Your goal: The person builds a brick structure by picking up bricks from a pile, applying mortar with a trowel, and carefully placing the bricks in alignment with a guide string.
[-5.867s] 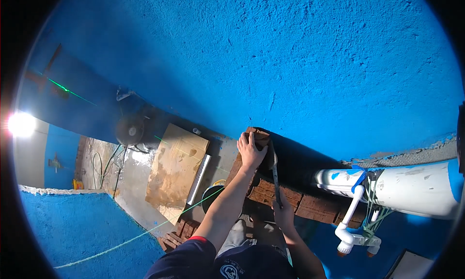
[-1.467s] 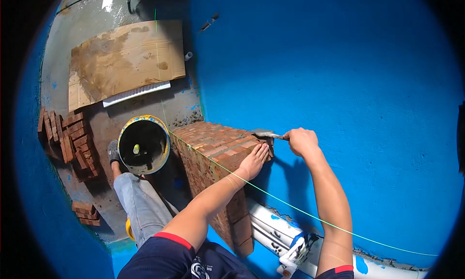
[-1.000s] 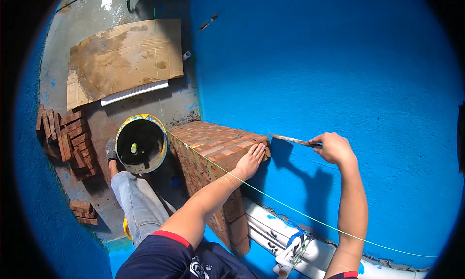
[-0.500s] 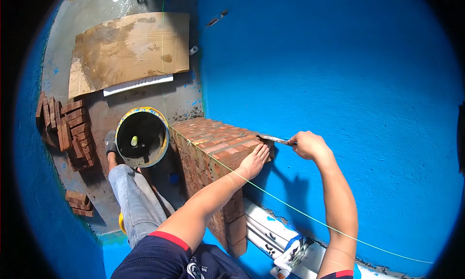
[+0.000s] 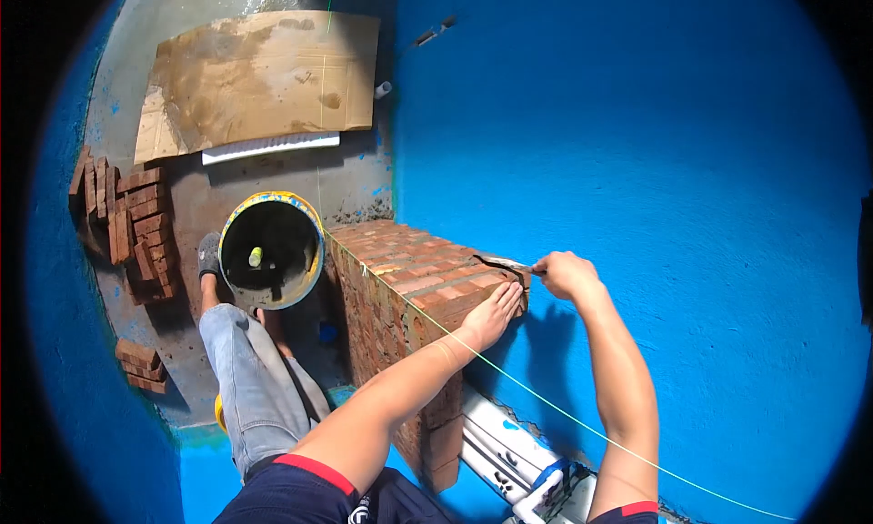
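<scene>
A low brick wall (image 5: 386, 251) runs from the middle of the view toward me, its top course showing grey mortar joints. My left hand (image 5: 494, 317) lies flat with fingers stretched out on the brick at the wall's near right end. Just beyond it, my right hand (image 5: 566, 276) is closed round the handle of a trowel (image 5: 502, 263). The trowel's blade reaches over the wall top beside the blue wall, and its handle is mostly hidden in my fingers. A green string line (image 5: 536, 396) stretches along the brick wall's left edge and passes over my left forearm.
A bucket (image 5: 317, 267) with dark material and a pale-yellow object (image 5: 255, 256) inside stands left of the brick wall. Stacked bricks (image 5: 145, 219) and a smaller brick pile (image 5: 139, 365) are farther left. Cardboard (image 5: 273, 74) covers floor ahead. White pipes (image 5: 505, 438) lie near me; a blue wall (image 5: 637, 160) bounds the right.
My right hand has moved left and slightly down, bringing the trowel blade farther over the wall top. My left hand stays flat on the brick. The whole view has shifted slightly.
</scene>
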